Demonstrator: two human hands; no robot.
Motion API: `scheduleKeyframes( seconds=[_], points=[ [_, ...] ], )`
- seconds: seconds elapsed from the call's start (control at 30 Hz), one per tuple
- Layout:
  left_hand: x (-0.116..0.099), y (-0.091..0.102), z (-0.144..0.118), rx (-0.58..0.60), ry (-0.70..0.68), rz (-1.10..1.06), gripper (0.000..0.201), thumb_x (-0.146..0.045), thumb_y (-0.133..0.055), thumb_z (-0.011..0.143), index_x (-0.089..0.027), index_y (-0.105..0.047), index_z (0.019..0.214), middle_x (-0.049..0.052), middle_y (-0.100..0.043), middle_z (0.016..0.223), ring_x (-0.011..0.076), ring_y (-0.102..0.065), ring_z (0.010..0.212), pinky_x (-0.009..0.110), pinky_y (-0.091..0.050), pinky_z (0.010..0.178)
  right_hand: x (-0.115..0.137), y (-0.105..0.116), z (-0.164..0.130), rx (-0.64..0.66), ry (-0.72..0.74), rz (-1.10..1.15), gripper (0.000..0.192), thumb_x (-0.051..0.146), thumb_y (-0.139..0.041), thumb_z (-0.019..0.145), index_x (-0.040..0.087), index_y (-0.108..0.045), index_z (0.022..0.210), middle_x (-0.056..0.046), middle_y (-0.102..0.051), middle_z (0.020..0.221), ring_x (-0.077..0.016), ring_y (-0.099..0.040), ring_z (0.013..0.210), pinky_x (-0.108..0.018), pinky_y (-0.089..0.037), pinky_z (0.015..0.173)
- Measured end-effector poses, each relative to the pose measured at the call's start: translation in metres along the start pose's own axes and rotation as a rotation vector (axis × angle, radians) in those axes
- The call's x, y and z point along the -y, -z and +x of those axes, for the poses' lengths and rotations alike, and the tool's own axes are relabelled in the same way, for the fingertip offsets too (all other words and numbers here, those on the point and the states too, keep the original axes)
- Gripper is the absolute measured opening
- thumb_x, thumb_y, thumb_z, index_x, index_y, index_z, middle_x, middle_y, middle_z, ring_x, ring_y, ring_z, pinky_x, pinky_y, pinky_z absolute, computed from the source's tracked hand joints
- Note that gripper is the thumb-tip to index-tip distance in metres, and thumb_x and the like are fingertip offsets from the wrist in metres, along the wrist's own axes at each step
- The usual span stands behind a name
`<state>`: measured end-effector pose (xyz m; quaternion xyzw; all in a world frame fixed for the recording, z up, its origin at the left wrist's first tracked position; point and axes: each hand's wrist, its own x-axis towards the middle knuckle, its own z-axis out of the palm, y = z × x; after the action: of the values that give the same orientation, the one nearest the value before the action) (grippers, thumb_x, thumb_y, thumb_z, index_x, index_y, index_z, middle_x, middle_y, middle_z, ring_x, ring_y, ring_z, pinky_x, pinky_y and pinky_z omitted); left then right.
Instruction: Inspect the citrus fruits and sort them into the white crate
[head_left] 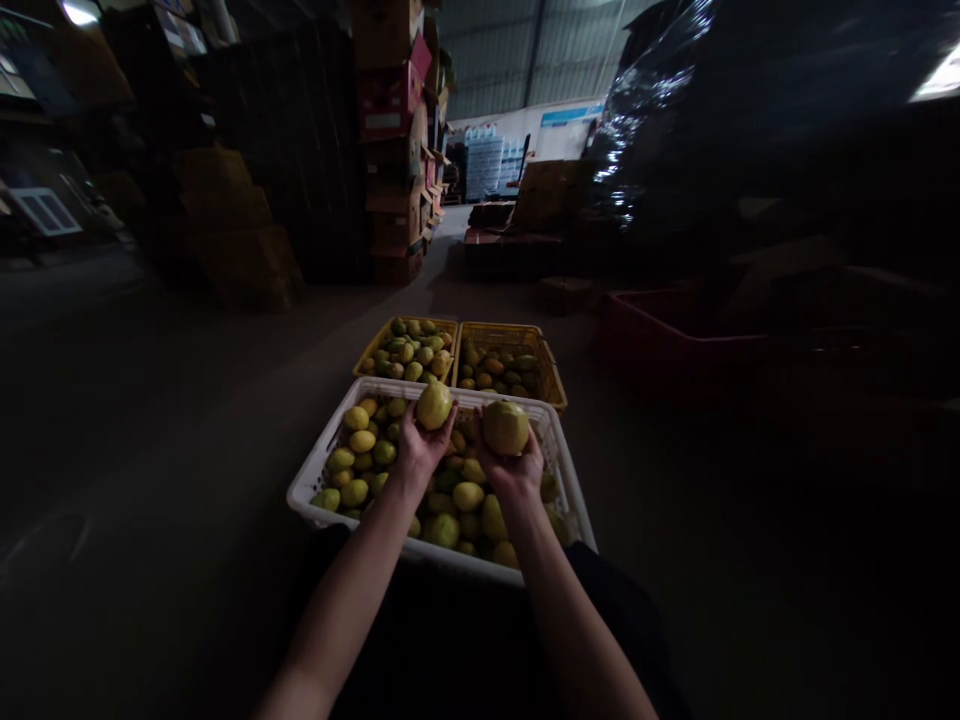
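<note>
My left hand [421,455] is closed around a smooth yellow-green fruit [433,406], holding it from below with its top showing. Beside it, my right hand [517,475] cups a second, rounder yellow-green fruit [505,428]. Both hands are above a white plastic crate [571,480] with perforated sides. Many loose yellow and green fruits [362,441] lie in that crate, partly hidden by my forearms. The dim light does not show exactly what kind of fruit they are.
Two yellow crates stand against the white crate's far side, the left one [363,358] and the right one [553,372] both holding fruit. A red crate [675,333] is on the right. Stacked cartons [390,205] and a plastic-wrapped stack [660,120] rise behind.
</note>
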<state>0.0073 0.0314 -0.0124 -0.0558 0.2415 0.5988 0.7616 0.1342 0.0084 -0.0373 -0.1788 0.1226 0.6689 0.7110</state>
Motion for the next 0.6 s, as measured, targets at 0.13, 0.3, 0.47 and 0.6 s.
scheduleKeyframes(
  seconds=[0.13,0.3,0.47,0.6],
  points=[
    [0.0,-0.002,-0.007,0.084,0.047,0.0,0.044,-0.033,-0.046,0.094,-0.008,-0.057,0.129,0.017,-0.071,0.105,0.0274,-0.07,0.104,0.029,-0.062,0.069,-0.002,0.001,-0.003,0.08,-0.027,-0.031,0.037,0.034,-0.051,0.089,0.012,-0.063,0.116,-0.014,-0.076,0.096,-0.0266,-0.072,0.095,-0.046,-0.062,0.078],
    [-0.002,0.0,-0.015,0.196,0.074,-0.028,0.043,-0.037,-0.043,0.093,-0.013,-0.06,0.124,0.011,-0.072,0.095,0.0194,-0.072,0.085,0.022,-0.059,0.062,0.002,0.0,-0.013,0.148,-0.101,-0.036,0.04,0.042,-0.06,0.083,0.011,-0.065,0.107,-0.015,-0.075,0.091,-0.0265,-0.072,0.093,-0.031,-0.063,0.064],
    [-0.003,0.003,-0.013,0.31,-0.007,-0.098,0.047,-0.038,-0.04,0.091,-0.013,-0.061,0.125,0.012,-0.072,0.106,0.0242,-0.07,0.1,0.033,-0.061,0.079,0.001,0.0,-0.014,0.16,-0.059,-0.023,0.039,0.036,-0.059,0.08,0.012,-0.064,0.11,-0.012,-0.076,0.092,-0.0257,-0.071,0.098,-0.035,-0.062,0.074],
    [-0.003,0.004,-0.011,0.318,-0.08,-0.078,0.047,-0.031,-0.04,0.086,-0.017,-0.064,0.125,0.011,-0.071,0.114,0.0258,-0.067,0.112,0.039,-0.059,0.086,-0.003,0.0,-0.012,0.173,-0.017,-0.031,0.034,0.034,-0.056,0.081,0.013,-0.066,0.106,-0.011,-0.076,0.094,-0.0261,-0.071,0.099,-0.038,-0.062,0.079]
  ],
)
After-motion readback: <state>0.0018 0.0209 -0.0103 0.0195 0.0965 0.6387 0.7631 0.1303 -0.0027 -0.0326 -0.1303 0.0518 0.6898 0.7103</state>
